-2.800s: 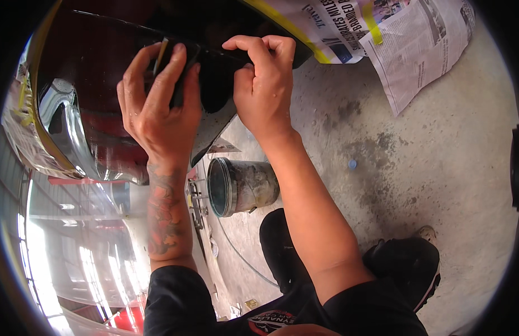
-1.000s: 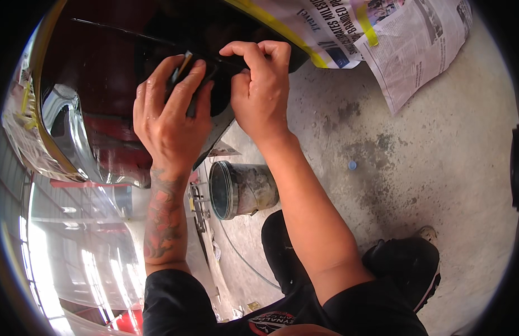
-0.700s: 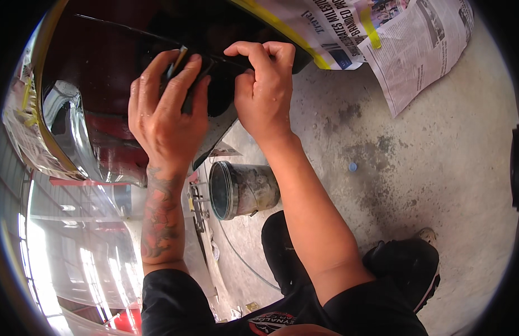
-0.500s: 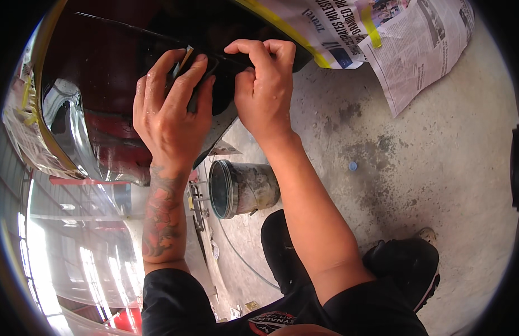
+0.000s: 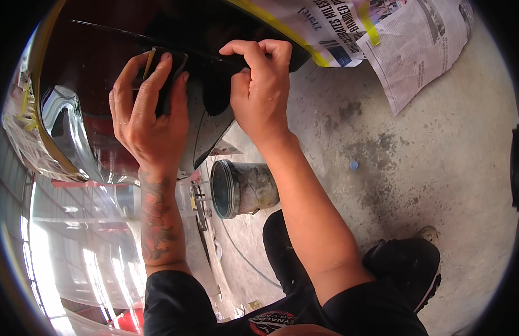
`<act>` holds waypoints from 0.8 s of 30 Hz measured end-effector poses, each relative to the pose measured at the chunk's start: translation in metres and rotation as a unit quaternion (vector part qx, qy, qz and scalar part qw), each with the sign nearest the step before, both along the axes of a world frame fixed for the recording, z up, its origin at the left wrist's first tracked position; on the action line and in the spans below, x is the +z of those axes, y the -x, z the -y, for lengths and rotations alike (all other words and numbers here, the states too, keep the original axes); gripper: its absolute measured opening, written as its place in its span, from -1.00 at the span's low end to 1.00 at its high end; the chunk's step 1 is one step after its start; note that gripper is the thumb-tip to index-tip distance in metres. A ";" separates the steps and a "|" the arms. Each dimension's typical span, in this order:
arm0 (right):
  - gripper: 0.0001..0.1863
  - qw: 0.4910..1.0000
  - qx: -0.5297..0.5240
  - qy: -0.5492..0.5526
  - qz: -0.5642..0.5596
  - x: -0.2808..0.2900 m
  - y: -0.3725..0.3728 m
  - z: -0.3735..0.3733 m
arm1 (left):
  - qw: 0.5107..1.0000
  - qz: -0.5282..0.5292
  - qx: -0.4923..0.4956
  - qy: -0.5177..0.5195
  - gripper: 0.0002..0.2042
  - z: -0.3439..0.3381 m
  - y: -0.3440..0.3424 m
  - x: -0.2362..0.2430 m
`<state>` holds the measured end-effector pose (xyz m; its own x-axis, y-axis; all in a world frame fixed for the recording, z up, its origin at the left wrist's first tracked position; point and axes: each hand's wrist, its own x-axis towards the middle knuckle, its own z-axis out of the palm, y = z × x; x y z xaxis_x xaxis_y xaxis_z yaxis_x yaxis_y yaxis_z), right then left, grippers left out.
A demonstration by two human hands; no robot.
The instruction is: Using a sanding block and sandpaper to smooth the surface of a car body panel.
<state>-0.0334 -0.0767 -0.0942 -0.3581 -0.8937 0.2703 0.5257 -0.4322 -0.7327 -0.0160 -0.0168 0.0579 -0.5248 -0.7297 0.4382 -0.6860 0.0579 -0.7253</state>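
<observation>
My left hand [image 5: 150,120] is closed on a dark folded piece of sandpaper [image 5: 149,63] with a tan edge standing up between the fingers. It presses against a glossy dark car panel [image 5: 97,61], wet in places. Whether a block sits inside the fold is hidden by my fingers. To the right, my right hand [image 5: 263,92] rests by the panel's edge, its fingers loosely bent and apart, with nothing visible in them. Water drops show on both hands.
Newspaper [image 5: 421,56] held by yellow tape [image 5: 321,59] covers the area beyond the panel. Below my hands a dirty bucket [image 5: 251,189] of dark liquid stands on the concrete floor [image 5: 326,123]. A small blue cap [image 5: 354,165] and a thin hose [image 5: 245,257] lie there too.
My left hand has slid left along the panel with the sandpaper, uncovering more of the dark surface between my hands. My right hand has barely shifted.
</observation>
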 end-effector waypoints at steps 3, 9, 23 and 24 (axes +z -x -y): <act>-0.46 1.000 0.005 -0.003 0.000 -0.002 -0.001 -0.001 | 1.000 -0.003 0.010 -0.020 -0.64 -0.002 -0.005 -0.009; -0.45 1.000 -0.015 0.005 -0.002 -0.001 0.000 -0.001 | 1.000 -0.001 -0.018 0.020 -0.64 0.003 -0.003 -0.005; -0.46 1.000 0.019 -0.001 0.006 0.000 -0.001 -0.004 | 0.999 0.001 -0.023 -0.025 -0.66 0.002 -0.011 -0.023; -0.46 0.999 0.032 -0.002 0.010 0.001 -0.002 -0.004 | 0.999 -0.004 -0.038 -0.005 -0.66 0.005 -0.013 -0.014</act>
<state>-0.0313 -0.0723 -0.0931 -0.3047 -0.9163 0.2600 0.5670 -0.3939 -0.7235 -0.0030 -0.0220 0.0437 -0.5757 -0.6924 0.4349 -0.6846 0.1174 -0.7194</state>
